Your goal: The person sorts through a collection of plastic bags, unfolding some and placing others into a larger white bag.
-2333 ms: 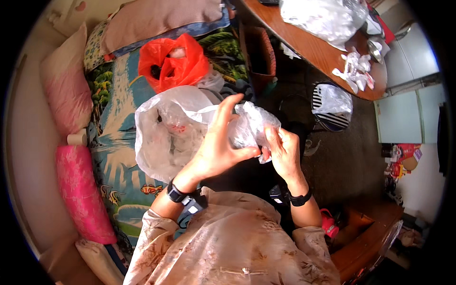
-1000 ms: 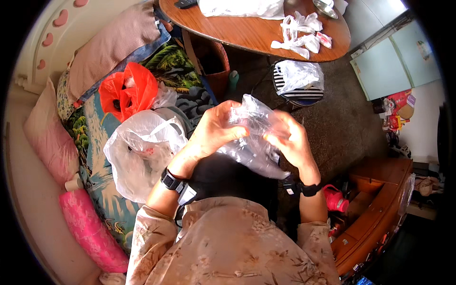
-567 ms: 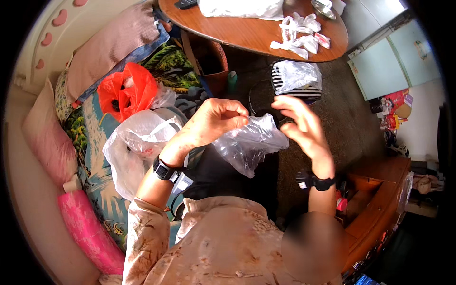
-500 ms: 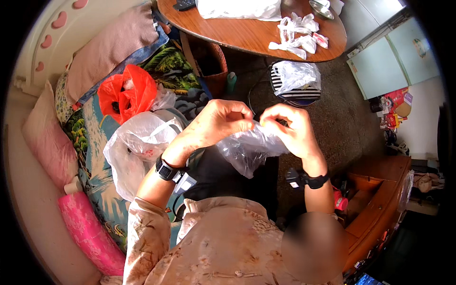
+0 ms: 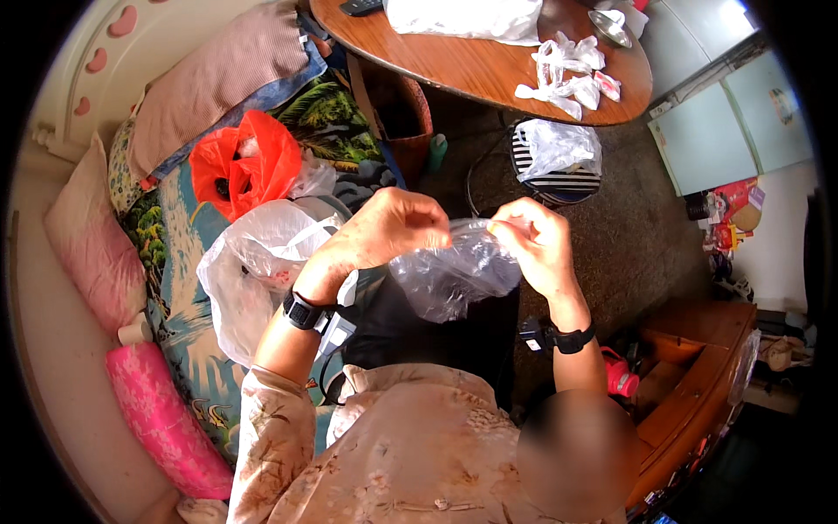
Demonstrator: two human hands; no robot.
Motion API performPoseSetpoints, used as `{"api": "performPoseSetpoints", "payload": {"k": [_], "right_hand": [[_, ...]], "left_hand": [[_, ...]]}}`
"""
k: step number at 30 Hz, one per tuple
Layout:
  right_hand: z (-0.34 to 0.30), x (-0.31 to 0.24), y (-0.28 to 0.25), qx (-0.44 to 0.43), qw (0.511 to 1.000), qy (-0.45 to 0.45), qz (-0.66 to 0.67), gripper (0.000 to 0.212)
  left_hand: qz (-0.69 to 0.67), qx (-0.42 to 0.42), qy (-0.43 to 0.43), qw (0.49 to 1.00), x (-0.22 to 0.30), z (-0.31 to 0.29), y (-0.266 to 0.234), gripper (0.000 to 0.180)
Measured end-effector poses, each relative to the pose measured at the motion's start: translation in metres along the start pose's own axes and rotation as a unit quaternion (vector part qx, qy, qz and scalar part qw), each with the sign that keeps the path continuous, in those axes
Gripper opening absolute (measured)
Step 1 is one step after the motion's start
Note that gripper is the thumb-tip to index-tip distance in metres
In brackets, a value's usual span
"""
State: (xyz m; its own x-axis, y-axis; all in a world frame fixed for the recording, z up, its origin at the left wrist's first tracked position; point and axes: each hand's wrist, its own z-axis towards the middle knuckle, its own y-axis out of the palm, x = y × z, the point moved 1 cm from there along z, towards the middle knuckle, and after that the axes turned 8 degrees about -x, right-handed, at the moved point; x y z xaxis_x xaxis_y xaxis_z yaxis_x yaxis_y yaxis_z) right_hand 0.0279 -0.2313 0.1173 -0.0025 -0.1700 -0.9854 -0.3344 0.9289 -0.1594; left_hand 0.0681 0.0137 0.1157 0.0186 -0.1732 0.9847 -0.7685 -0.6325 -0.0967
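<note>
A clear plastic bag [image 5: 456, 275] hangs between my two hands above my lap. My left hand [image 5: 397, 229] pinches its upper edge on the left side. My right hand [image 5: 537, 240] has the opposite corner of that edge between thumb and fingers. The edge is stretched across the gap, and the bag's body droops below, looking thin and crumpled. Close by my left forearm, a white translucent plastic bag [image 5: 249, 301] rests on the bed, with a red plastic bag [image 5: 275, 166] just beyond it. Dark contents show inside the red one.
A round wooden table [image 5: 454, 70] ahead carries a large white bag [image 5: 471, 17], several knotted small bags [image 5: 567, 77] and a metal dish [image 5: 611, 28]. Below it stands a striped stool [image 5: 559, 188] with a plastic bag on top. A wooden cabinet [image 5: 698, 358] is at right.
My hands have drawn a little apart, spreading the clear bag's upper edge wider. The room has shifted slightly right in view as my head moved.
</note>
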Motion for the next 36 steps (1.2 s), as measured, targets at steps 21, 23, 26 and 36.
{"api": "performPoseSetpoints", "payload": {"k": [21, 23, 26, 36], "right_hand": [[0.012, -0.027, 0.022, 0.102, 0.953, -0.197, -0.205, 0.028], [0.024, -0.019, 0.024, 0.118, 0.967, -0.169, -0.147, 0.006], [0.021, -0.015, 0.011, 0.204, 0.961, -0.186, -0.023, 0.005], [0.002, 0.016, -0.025, 0.224, 0.941, -0.163, -0.197, 0.006]], "left_hand": [[-0.032, 0.213, 0.082, 0.973, -0.010, 0.013, 0.026, 0.036], [-0.024, 0.177, 0.097, 0.979, -0.007, 0.015, 0.027, 0.034], [0.024, 0.109, -0.001, 0.994, -0.003, 0.002, 0.016, 0.032], [-0.035, 0.163, -0.068, 0.984, -0.050, -0.056, -0.045, 0.030]]}}
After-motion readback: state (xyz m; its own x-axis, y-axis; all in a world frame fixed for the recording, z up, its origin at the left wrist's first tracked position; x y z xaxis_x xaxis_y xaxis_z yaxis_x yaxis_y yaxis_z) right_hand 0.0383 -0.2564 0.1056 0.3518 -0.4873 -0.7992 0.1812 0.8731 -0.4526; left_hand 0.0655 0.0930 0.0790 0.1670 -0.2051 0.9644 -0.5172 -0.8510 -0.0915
